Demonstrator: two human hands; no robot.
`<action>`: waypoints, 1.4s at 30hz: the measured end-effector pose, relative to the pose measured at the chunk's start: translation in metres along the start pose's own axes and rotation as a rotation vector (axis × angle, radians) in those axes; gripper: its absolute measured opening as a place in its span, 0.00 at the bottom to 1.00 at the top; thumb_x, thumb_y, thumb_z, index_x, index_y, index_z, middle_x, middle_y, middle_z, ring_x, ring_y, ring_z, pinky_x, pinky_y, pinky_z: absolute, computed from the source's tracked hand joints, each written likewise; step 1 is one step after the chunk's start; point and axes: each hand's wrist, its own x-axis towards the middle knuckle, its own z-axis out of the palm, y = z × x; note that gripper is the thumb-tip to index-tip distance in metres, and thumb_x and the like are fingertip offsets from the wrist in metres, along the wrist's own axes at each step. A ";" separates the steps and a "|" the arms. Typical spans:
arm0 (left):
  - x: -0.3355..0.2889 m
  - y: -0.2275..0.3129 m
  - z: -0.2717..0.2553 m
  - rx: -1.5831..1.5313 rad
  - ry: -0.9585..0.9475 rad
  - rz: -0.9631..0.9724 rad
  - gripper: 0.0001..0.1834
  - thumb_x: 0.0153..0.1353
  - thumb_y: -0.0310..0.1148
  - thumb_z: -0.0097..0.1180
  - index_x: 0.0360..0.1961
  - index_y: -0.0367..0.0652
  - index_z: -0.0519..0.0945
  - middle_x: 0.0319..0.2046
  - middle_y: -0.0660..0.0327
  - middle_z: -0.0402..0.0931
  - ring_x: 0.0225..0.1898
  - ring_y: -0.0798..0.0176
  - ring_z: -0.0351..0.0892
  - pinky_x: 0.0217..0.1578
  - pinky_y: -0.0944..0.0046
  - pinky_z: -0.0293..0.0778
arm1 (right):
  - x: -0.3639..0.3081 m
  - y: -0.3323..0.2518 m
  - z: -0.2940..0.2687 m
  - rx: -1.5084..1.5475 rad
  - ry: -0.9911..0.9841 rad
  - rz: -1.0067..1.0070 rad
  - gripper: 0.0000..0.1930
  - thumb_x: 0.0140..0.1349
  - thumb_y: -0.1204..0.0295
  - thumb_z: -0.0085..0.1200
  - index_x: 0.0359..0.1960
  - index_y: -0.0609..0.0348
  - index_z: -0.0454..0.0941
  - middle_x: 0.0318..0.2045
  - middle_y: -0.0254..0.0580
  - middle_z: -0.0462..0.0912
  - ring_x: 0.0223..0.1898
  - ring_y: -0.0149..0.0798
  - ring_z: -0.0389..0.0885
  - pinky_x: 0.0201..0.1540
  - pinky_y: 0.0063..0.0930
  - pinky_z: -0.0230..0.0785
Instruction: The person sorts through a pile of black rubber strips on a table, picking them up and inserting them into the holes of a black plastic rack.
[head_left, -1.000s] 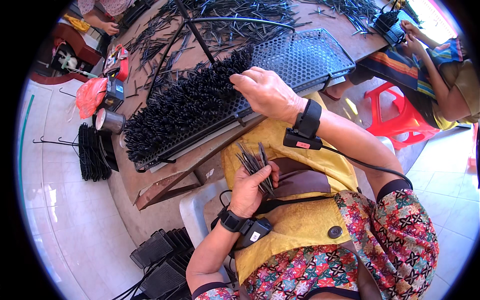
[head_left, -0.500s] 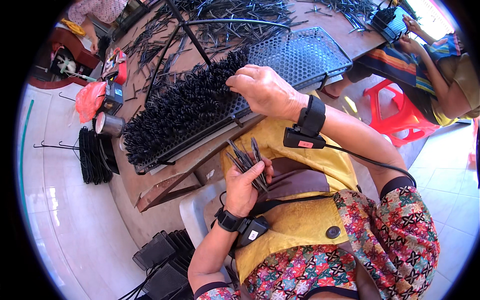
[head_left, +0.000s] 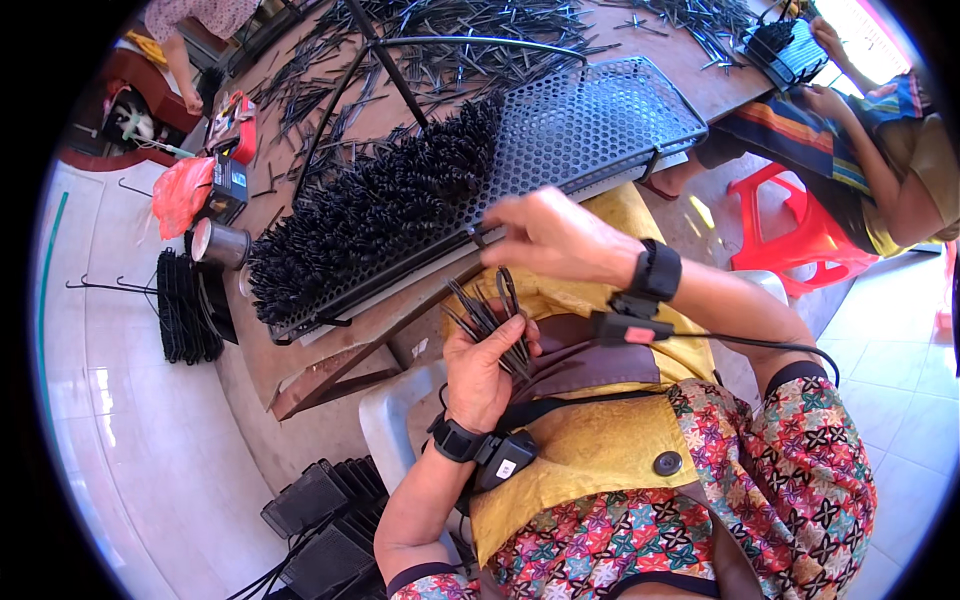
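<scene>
My left hand (head_left: 482, 368) is closed round a small bundle of thin dark strips (head_left: 484, 312), which fan upward from between thumb and fingers in front of my apron. My right hand (head_left: 565, 240), smeared by motion, hovers just above the bundle, near the front edge of a perforated black panel (head_left: 600, 112). Whether its fingers hold anything does not show. Dense black loops or tufts (head_left: 385, 190) cover the panel's left part; rows of bare holes show on its right part. A black metal rod frame (head_left: 388, 75) rises behind the panel.
Loose dark strips (head_left: 455, 25) lie heaped across the brown table (head_left: 290, 372). A tin can (head_left: 220, 245), a pink plastic bag (head_left: 183, 195) and a red container (head_left: 232, 128) stand at its left. Black panels (head_left: 325, 525) are stacked below. Another person (head_left: 880, 160) works at right beside a red stool (head_left: 800, 235).
My right hand has drawn back from the black tufts, down and to the right, toward the bundle. My left hand keeps its hold on the strips, almost still.
</scene>
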 end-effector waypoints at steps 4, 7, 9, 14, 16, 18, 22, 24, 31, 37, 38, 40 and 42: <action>-0.001 0.003 0.003 -0.009 0.000 -0.013 0.09 0.56 0.21 0.55 0.39 0.39 0.72 0.31 0.57 0.75 0.31 0.60 0.77 0.30 0.62 0.78 | -0.019 0.001 0.012 0.458 -0.026 0.300 0.08 0.54 0.75 0.58 0.33 0.68 0.76 0.18 0.36 0.78 0.17 0.23 0.73 0.20 0.19 0.66; -0.001 0.004 0.001 -0.024 0.033 0.001 0.09 0.57 0.22 0.54 0.40 0.39 0.72 0.31 0.58 0.75 0.32 0.61 0.77 0.31 0.61 0.79 | -0.012 0.000 0.000 0.450 0.203 0.248 0.07 0.55 0.76 0.57 0.33 0.67 0.76 0.19 0.34 0.78 0.17 0.21 0.73 0.19 0.17 0.65; -0.001 0.004 -0.001 -0.027 0.048 0.010 0.09 0.57 0.22 0.54 0.40 0.38 0.72 0.31 0.58 0.74 0.32 0.62 0.77 0.31 0.61 0.79 | 0.004 0.004 -0.008 0.159 0.553 0.009 0.06 0.50 0.76 0.58 0.28 0.66 0.76 0.18 0.44 0.78 0.17 0.34 0.76 0.21 0.27 0.67; -0.001 0.001 0.000 0.002 0.052 -0.009 0.10 0.57 0.22 0.53 0.41 0.37 0.72 0.29 0.59 0.73 0.32 0.63 0.76 0.31 0.60 0.79 | 0.035 0.019 -0.018 -0.205 0.765 -0.417 0.07 0.50 0.77 0.58 0.29 0.63 0.73 0.22 0.46 0.76 0.25 0.49 0.77 0.26 0.33 0.70; -0.001 0.002 0.000 0.007 0.058 -0.012 0.10 0.57 0.22 0.53 0.41 0.36 0.71 0.29 0.58 0.73 0.32 0.63 0.76 0.31 0.60 0.80 | 0.040 0.025 -0.013 -0.289 0.739 -0.488 0.08 0.49 0.77 0.58 0.30 0.63 0.72 0.22 0.46 0.74 0.26 0.49 0.75 0.27 0.36 0.69; -0.001 0.003 0.001 0.007 0.065 -0.016 0.11 0.57 0.21 0.53 0.42 0.36 0.71 0.29 0.58 0.74 0.31 0.63 0.76 0.31 0.60 0.80 | 0.044 0.026 -0.012 -0.346 0.717 -0.544 0.09 0.49 0.77 0.58 0.30 0.63 0.71 0.21 0.45 0.73 0.26 0.49 0.75 0.27 0.36 0.69; 0.000 0.002 0.000 0.001 0.068 -0.021 0.11 0.57 0.21 0.54 0.42 0.35 0.71 0.30 0.57 0.74 0.31 0.62 0.77 0.31 0.60 0.80 | 0.048 0.024 -0.011 -0.384 0.687 -0.608 0.09 0.49 0.78 0.57 0.31 0.62 0.70 0.20 0.44 0.71 0.25 0.48 0.73 0.26 0.37 0.68; 0.000 0.002 0.000 -0.004 0.068 -0.022 0.11 0.57 0.21 0.54 0.42 0.35 0.71 0.30 0.57 0.74 0.31 0.62 0.77 0.31 0.60 0.80 | 0.048 0.023 -0.011 -0.398 0.691 -0.620 0.09 0.49 0.78 0.56 0.30 0.63 0.70 0.20 0.44 0.72 0.25 0.48 0.73 0.26 0.37 0.68; -0.001 0.003 0.002 -0.002 0.080 -0.016 0.11 0.56 0.21 0.54 0.41 0.36 0.71 0.30 0.57 0.74 0.31 0.62 0.77 0.31 0.60 0.80 | 0.046 0.022 -0.009 -0.388 0.680 -0.603 0.08 0.48 0.79 0.56 0.29 0.62 0.69 0.21 0.43 0.72 0.25 0.47 0.73 0.26 0.36 0.68; -0.001 0.003 0.003 -0.001 0.080 -0.013 0.11 0.56 0.21 0.54 0.40 0.37 0.72 0.30 0.57 0.74 0.31 0.61 0.77 0.31 0.59 0.80 | 0.040 0.032 0.000 -0.615 0.449 -0.477 0.07 0.51 0.75 0.54 0.29 0.63 0.70 0.20 0.44 0.72 0.25 0.47 0.73 0.26 0.37 0.68; -0.001 0.003 0.003 0.000 0.078 -0.010 0.10 0.56 0.21 0.55 0.40 0.37 0.72 0.30 0.57 0.74 0.31 0.61 0.77 0.31 0.59 0.80 | 0.036 0.033 0.002 -0.702 0.346 -0.412 0.07 0.52 0.74 0.54 0.29 0.64 0.70 0.20 0.45 0.72 0.25 0.47 0.74 0.26 0.37 0.68; -0.001 0.003 0.000 -0.009 0.078 -0.010 0.10 0.56 0.21 0.55 0.40 0.38 0.72 0.29 0.57 0.74 0.31 0.61 0.77 0.31 0.60 0.80 | 0.026 0.022 0.004 -0.647 0.349 -0.347 0.09 0.53 0.72 0.54 0.27 0.64 0.70 0.20 0.45 0.73 0.25 0.48 0.74 0.26 0.37 0.68; 0.000 0.004 0.000 -0.014 0.064 -0.014 0.10 0.56 0.22 0.55 0.40 0.38 0.72 0.30 0.58 0.74 0.31 0.61 0.77 0.31 0.60 0.80 | 0.011 0.007 0.007 -0.521 0.377 -0.304 0.12 0.52 0.69 0.56 0.27 0.66 0.70 0.19 0.48 0.73 0.24 0.49 0.74 0.26 0.39 0.68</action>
